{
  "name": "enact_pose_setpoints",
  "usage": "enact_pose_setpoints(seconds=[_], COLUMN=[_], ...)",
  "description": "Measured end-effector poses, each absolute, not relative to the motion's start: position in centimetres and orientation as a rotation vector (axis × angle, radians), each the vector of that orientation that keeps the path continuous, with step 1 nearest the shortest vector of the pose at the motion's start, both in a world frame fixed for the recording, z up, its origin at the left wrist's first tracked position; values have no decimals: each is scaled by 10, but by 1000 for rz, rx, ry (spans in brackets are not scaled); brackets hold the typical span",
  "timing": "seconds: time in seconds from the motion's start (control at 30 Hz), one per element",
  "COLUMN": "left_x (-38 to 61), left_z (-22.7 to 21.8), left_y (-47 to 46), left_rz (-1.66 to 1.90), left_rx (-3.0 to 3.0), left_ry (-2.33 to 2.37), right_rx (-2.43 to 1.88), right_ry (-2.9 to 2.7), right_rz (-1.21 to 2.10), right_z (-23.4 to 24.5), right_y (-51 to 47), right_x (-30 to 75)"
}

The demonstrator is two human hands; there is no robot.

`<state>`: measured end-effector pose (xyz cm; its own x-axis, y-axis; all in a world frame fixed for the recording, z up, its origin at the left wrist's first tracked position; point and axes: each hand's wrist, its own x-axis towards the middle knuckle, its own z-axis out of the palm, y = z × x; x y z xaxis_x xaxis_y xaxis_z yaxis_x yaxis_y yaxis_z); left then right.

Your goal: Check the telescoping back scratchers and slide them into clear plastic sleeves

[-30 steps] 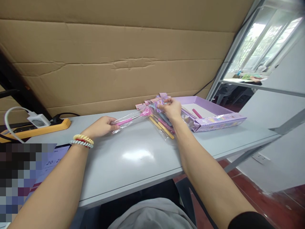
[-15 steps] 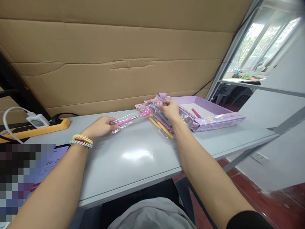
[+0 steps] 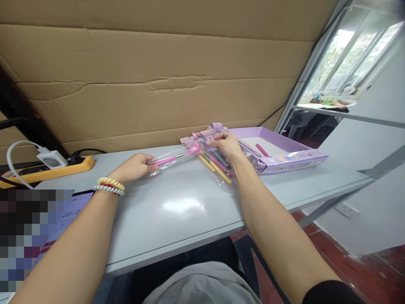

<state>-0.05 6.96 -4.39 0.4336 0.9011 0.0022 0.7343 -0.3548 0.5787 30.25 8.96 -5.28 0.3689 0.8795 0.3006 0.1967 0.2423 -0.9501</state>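
My left hand (image 3: 136,167) is closed around the pink handle end of a pink-handled stick (image 3: 166,161) in a clear plastic wrapper. The stick has a thin silver rod and a pink head, whose exact kind I cannot make out. At the head end, my right hand (image 3: 226,145) pinches the wrapper by its small purple printed card (image 3: 208,139). Just beneath and beside that hand lie several more wrapped sticks (image 3: 220,171) with yellow, pink and grey-blue handles. Their printed cards (image 3: 187,141) point toward the cardboard.
A shallow purple box (image 3: 292,162) stands to the right, with a pink stick (image 3: 262,150) inside. On the left are a yellow power strip (image 3: 77,166) with a white charger (image 3: 52,159) and a lit screen (image 3: 71,211). A cardboard sheet (image 3: 171,105) rises behind the grey table (image 3: 177,228).
Both hands keep their places on the wrapped stick. Only the view has shifted very slightly.
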Motion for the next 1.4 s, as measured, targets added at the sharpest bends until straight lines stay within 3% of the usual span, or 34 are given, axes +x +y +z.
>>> enact_pose_setpoints(seconds=[1.4], left_x=[-1], left_z=[-44], left_y=[72], left_rz=[480], left_rx=[2083], left_ry=[1378], right_rx=[-1299], right_ry=[-1140], right_rz=[642], right_z=[-50], right_y=[88], right_x=[299])
